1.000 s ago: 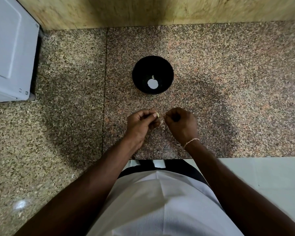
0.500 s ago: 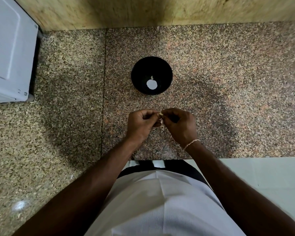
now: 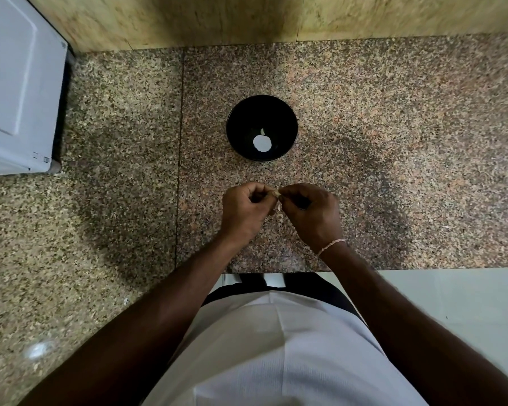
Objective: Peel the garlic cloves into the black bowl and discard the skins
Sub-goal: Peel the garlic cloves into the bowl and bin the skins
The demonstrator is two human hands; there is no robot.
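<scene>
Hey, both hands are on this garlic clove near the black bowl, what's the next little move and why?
Probably keep pulling the skin off: the left hand and right hand both pinch the garlic clove, short of the black bowl, with skin apparently still on it.

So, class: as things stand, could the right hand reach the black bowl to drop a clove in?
Probably yes. The black bowl sits just beyond the right hand on bare granite counter, with nothing between them; the hand is busy pinching the garlic clove.
</scene>
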